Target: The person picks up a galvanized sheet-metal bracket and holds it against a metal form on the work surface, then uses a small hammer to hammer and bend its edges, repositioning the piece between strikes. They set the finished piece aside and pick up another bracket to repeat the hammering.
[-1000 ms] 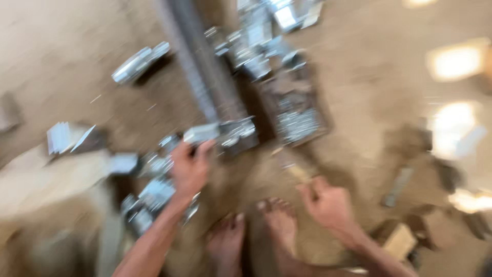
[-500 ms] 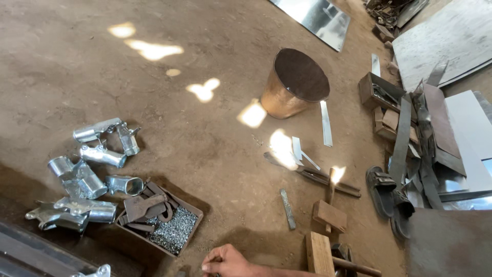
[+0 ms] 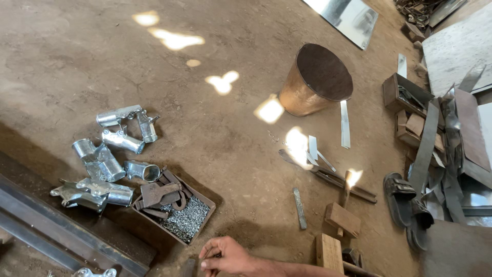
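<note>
My right hand [image 3: 225,256] rests low on the dirt floor at the bottom edge, its forearm running off to the lower right. The fingers are curled together near the ground, and I cannot make out whether they pinch anything. Just up and left of it sits a shallow brown tray [image 3: 204,197] with small grey rivets and rusty flat pieces in it. Several shiny galvanised pipe fittings [image 3: 102,164] lie to the left of the tray. A wooden mallet [image 3: 342,218] lies on the floor to the right of the hand. My left hand is out of view.
A dark steel rail [image 3: 61,225] crosses the lower left. A rusty bucket [image 3: 318,79] lies tipped at the upper middle. Metal strips [image 3: 344,123], long dark tongs [image 3: 328,177], wooden blocks [image 3: 328,251], sandals [image 3: 405,200], a small box [image 3: 405,95] and sheet metal [image 3: 348,15] lie to the right.
The view swung from my feet and both hands over the fittings to the floor at the right. Since half a second ago it has barely shifted, with my hand still at the bottom edge.
</note>
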